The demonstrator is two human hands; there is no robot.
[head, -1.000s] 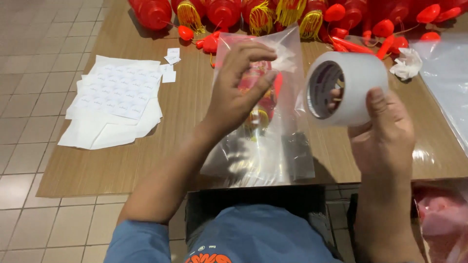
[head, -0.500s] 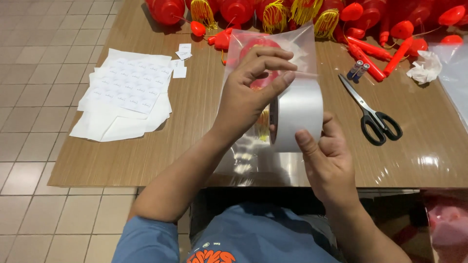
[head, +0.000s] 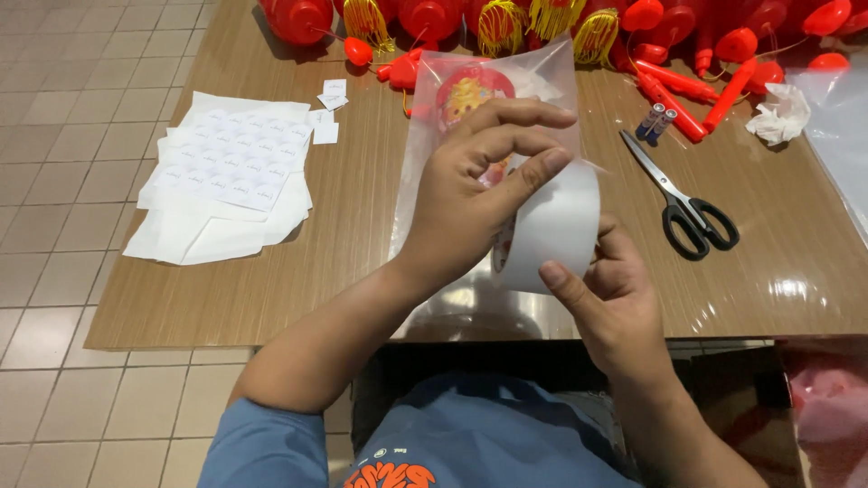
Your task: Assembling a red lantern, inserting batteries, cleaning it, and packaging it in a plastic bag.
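A roll of clear tape is held in front of me over the table's near edge. My right hand grips the roll from below, thumb on its side. My left hand rests on top of the roll, thumb and fingers pinching at its outer surface. Behind the hands a clear plastic bag lies on the wooden table, with a red round ornament inside it.
Black-handled scissors lie to the right of the roll. Sheets of white stickers lie at the left. Red lanterns with yellow tassels, red sticks, two small batteries and crumpled tissue line the far edge. Tiled floor lies left.
The roll has come from my raised right hand down to the middle in front of me. My left hand left the bag and now pinches the roll's surface.
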